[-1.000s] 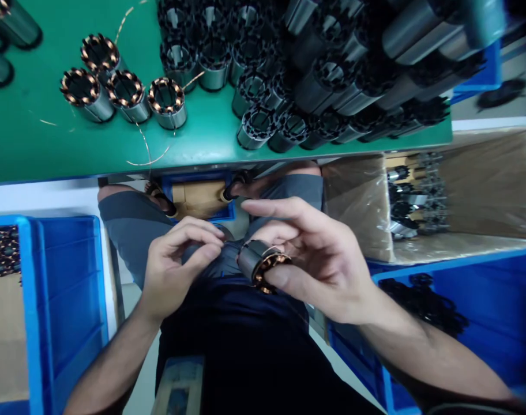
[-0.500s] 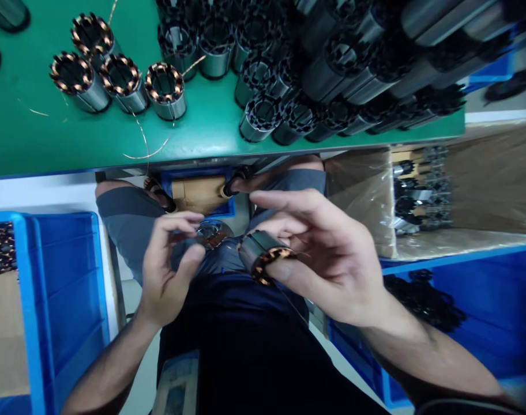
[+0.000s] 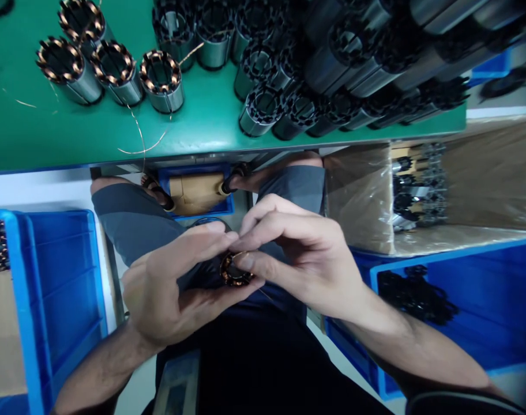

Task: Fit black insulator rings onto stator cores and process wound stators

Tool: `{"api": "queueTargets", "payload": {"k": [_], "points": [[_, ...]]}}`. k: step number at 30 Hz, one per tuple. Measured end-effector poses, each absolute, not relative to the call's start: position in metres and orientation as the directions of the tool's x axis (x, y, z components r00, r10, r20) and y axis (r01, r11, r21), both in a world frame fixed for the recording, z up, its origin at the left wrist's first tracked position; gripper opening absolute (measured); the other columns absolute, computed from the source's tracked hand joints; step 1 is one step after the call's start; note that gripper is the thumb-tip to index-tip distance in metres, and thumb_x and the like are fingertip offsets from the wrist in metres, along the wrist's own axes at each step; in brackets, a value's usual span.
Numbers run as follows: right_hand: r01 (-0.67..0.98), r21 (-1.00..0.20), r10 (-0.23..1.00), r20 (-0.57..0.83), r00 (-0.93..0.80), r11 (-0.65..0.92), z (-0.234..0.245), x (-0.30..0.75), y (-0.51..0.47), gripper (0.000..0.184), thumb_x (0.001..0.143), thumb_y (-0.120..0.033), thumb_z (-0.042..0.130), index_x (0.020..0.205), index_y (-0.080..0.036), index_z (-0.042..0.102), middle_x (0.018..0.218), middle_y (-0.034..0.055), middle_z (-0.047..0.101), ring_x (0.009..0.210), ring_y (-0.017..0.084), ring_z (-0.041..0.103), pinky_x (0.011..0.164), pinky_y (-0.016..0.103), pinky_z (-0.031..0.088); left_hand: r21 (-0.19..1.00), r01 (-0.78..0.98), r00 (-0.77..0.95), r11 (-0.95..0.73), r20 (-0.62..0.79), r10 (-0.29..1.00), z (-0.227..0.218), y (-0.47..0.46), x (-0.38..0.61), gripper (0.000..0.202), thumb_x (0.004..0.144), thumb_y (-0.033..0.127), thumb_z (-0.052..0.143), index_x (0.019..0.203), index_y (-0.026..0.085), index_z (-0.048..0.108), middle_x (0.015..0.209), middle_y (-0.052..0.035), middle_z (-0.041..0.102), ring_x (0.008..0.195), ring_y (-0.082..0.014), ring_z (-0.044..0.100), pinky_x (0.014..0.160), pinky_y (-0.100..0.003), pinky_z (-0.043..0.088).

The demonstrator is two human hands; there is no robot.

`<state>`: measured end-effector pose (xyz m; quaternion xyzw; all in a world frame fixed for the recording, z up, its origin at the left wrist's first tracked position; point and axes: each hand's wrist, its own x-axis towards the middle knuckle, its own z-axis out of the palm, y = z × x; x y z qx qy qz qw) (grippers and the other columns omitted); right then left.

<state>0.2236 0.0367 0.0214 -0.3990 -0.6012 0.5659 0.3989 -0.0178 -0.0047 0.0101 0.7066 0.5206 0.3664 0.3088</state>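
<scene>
The left hand (image 3: pixel 159 288) and right hand (image 3: pixel 310 253), as far as their overlap shows, grasp a copper-wound tube (image 3: pixel 231 278) between their fingers, right thumb at its rim, with similar tubes (image 3: pixel 164 98) on the green surface (image 3: pixel 198 129) beyond those fingers.

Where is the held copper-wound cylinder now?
In the head view, the copper-wound cylinder is below and left of centre, between the left hand and right hand.
</scene>
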Motion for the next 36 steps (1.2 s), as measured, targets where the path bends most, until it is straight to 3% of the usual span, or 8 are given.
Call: {"api": "queueTargets", "payload": {"k": [6,9,15,23,26,29,33,36], "points": [[-0.004,-1.0,0.996,-0.022,-0.082,-0.022,0.013,0.225,0.034,0.006,0.105,-0.034,0.099,0.105,-0.032,0.094,0.095,0.0011,0.084,0.085,0.019,0.078,0.079,0.035,0.068,0.711,0.602,0.187,-0.364,0.317,0.93,0.02,-0.002,-0.008,0.033,0.103,0.045,0.101,0.13,0.035,0.086,0.121,0.0041,0.095,0.095,-0.0209,0.095,0.086,-0.034,0.084],[0.008,-0.995,0.99,0.097,0.101,0.096,0.005,0.222,0.028,0.01,0.112,-0.043,0.092,0.112,-0.033,0.092,0.1,0.0012,0.082,0.086,0.02,0.077,0.08,0.036,0.069,0.697,0.604,0.146,-0.386,0.379,0.914,0.022,0.004,-0.01,0.034,0.1,0.046,0.104,0.127,0.032,0.088,0.116,0.0027,0.094,0.091,-0.0193,0.092,0.084,-0.032,0.082],[0.145,-0.877,0.888,0.443,-0.12,0.457,0.006,0.209,0.016,0.022,0.097,-0.02,0.099,0.116,-0.023,0.088,0.104,0.005,0.084,0.093,0.022,0.079,0.093,0.041,0.071,0.659,0.572,0.173,-0.489,0.486,0.857,0.02,0.012,-0.017,0.041,0.1,0.04,0.106,0.131,0.022,0.087,0.122,0.0009,0.093,0.099,-0.0147,0.09,0.089,-0.022,0.076],[0.345,-0.745,0.82,0.51,-0.259,0.572,0.018,0.228,0.036,0.012,0.102,-0.014,0.094,0.102,-0.022,0.085,0.095,-0.0017,0.088,0.085,0.017,0.079,0.104,0.04,0.063,0.72,0.501,0.129,-0.479,0.485,0.865,0.01,0.018,0.0,0.04,0.106,0.042,0.098,0.132,0.025,0.073,0.118,-0.0052,0.083,0.115,-0.0229,0.079,0.098,-0.037,0.071],[0.272,-0.822,0.865,0.461,-0.197,0.5,0.015,0.224,0.033,0.01,0.104,-0.017,0.093,0.103,-0.024,0.086,0.096,-0.0007,0.088,0.087,0.018,0.081,0.102,0.039,0.066,0.723,0.434,0.229,-0.537,0.488,0.842,0.011,0.023,0.008,0.035,0.111,0.029,0.084,0.139,0.024,0.064,0.123,-0.008,0.078,0.122,-0.025,0.073,0.105,-0.04,0.068],[0.063,-0.969,0.97,0.237,-0.049,0.24,0.008,0.21,0.021,0.005,0.109,-0.027,0.093,0.106,-0.027,0.089,0.097,0.0003,0.087,0.09,0.018,0.082,0.092,0.034,0.069,0.724,0.451,0.22,-0.521,0.476,0.851,0.014,0.023,0.01,0.031,0.108,0.018,0.079,0.135,0.024,0.065,0.12,-0.0073,0.077,0.119,-0.0249,0.073,0.103,-0.04,0.066],[-0.211,-0.971,0.988,-0.086,-0.125,-0.111,0.001,0.194,0.006,0.025,0.104,-0.046,0.1,0.125,-0.034,0.094,0.107,0.0012,0.092,0.093,0.019,0.087,0.087,0.033,0.075,0.677,0.557,0.177,-0.482,0.47,0.865,0.012,0.018,0.01,0.024,0.109,0.036,0.083,0.124,0.024,0.069,0.115,-0.0105,0.078,0.112,-0.0284,0.077,0.094,-0.042,0.068],[-0.311,-0.93,0.98,-0.17,-0.101,-0.193,-0.002,0.188,0.002,0.014,0.104,-0.04,0.1,0.118,-0.038,0.098,0.111,0.0005,0.094,0.101,0.02,0.089,0.095,0.035,0.076,0.554,0.663,0.2,-0.503,0.517,0.832,0.008,0.016,0.009,0.022,0.112,0.04,0.082,0.123,0.026,0.069,0.117,-0.0119,0.077,0.107,-0.0274,0.076,0.092,-0.044,0.066]]}}
